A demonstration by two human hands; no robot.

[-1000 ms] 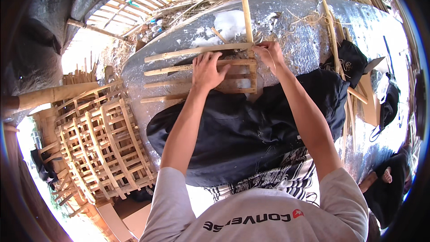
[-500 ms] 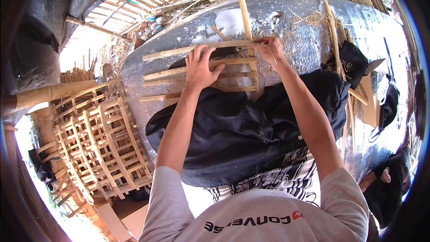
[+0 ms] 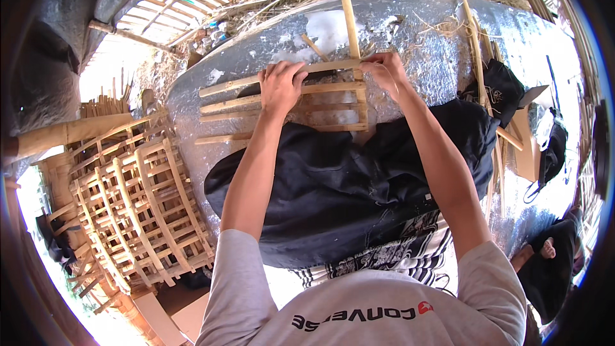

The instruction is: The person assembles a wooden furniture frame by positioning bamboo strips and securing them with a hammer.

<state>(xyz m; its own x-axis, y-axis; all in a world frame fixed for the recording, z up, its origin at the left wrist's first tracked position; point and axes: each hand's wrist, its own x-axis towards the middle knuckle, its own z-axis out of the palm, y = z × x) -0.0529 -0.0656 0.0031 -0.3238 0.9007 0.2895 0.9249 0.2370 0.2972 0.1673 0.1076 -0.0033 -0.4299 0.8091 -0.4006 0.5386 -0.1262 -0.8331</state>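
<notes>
Several flat bamboo slats lie side by side, their right ends meeting an upright bamboo strip [image 3: 350, 19] and forming a comb-like frame. My left hand [image 3: 280, 88] is closed over the farthest slat [image 3: 224, 86], its fingers curled over the far edge. At the right end of that slat, where it crosses the upright strip, my right hand [image 3: 385, 72] pinches the joint. A thin pale strand shows by the right fingers; exactly what it wraps is too small to tell. A nearer slat [image 3: 333, 88] runs just below my left hand. Black cloth [image 3: 333, 192] covers my legs.
A woven bamboo lattice stack [image 3: 138, 198] stands at the left. Silvery sheeting [image 3: 429, 57] lies beneath the frame. Long bamboo strips [image 3: 475, 38], a black bag [image 3: 503, 90] and cardboard [image 3: 527, 147] are at the right. Another person's foot [image 3: 548, 248] shows at lower right.
My left hand has gone from spread fingers across the slats to closed over the farthest slat. My right hand stays at the joint.
</notes>
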